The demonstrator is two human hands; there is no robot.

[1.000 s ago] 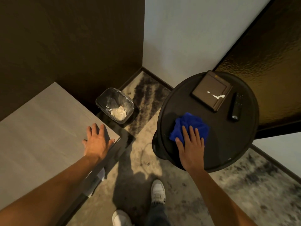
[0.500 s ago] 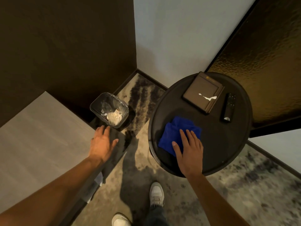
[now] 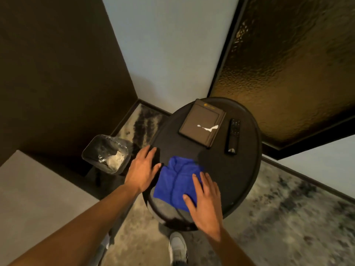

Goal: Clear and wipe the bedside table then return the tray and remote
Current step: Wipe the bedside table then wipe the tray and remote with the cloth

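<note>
Head view, looking down into a room corner. At far left lies a pale grey flat surface (image 3: 34, 198), its near corner reaching toward the middle of the frame. Beyond that corner a small clear-lined waste bin (image 3: 107, 153) stands on the mottled carpet (image 3: 288, 217), with crumpled white paper inside it.

The left hand (image 3: 143, 169) lies flat with fingers spread at the left rim of the round black bedside table (image 3: 242, 169), palm down, gripping nothing. Its thumb points toward the blue microfibre cloth (image 3: 176, 185) just beside it; whether the two touch cannot be told.

The cloth is bunched and creased on the near left part of the tabletop. Its near edge lies close to the table rim. The right hand (image 3: 206, 202) is pressed palm down on the cloth's right portion, fingers open and slightly fanned, fingertips pointing away from the person.

Farther back on the table sits a square dark brown tray (image 3: 201, 124), turned at an angle, with a small white streak on its inner face. Just right of it, apart from it, a slim black remote control (image 3: 232, 136) lies lengthwise, button end away from the person.

A white shoe (image 3: 177, 248) shows on the carpet below the table's near edge. At upper right a dark-framed panel of textured amber glass (image 3: 288, 64) meets the pale wall (image 3: 163, 45).
</note>
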